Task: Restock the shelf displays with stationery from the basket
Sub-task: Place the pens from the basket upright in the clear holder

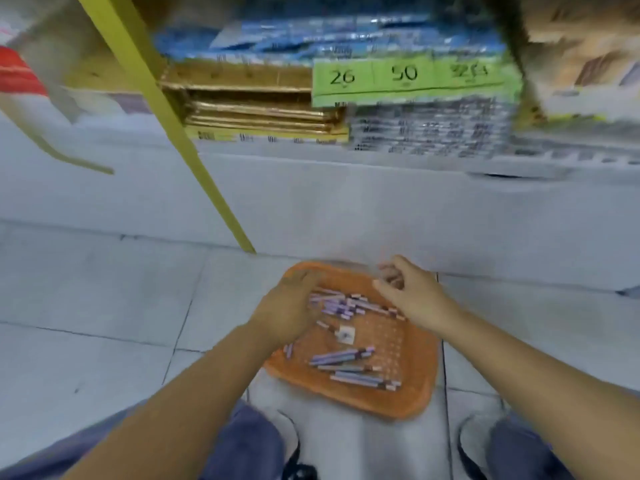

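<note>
A green label (pixel 408 81) on the shelf packs reads "26" and "50"; its third field is illegible.

Left hand (pixel 287 306) and right hand (pixel 410 294) above orange basket (pixel 398 407) (purple pens (pixel 346 356) inside).

The orange basket (pixel 412 393) lies open from above on the floor tiles (pixel 104 306), and its near half, strewn with pens (pixel 349 367), is uncovered. The left hand (pixel 287 306) hangs over its far-left part and the right hand (pixel 412 296) over its far-right rim, with a narrow gap between them. Bare tile lies left and right of the basket and the knees (pixel 249 441) close the near side, while on the far side the white shelf base (pixel 346 202) rises, the slanted yellow post (pixel 194 150) comes down just far-left of the basket, and gold packs (pixel 259 112) and grey packs (pixel 433 129) sit tight side by side behind a green price label (pixel 408 79).
</note>
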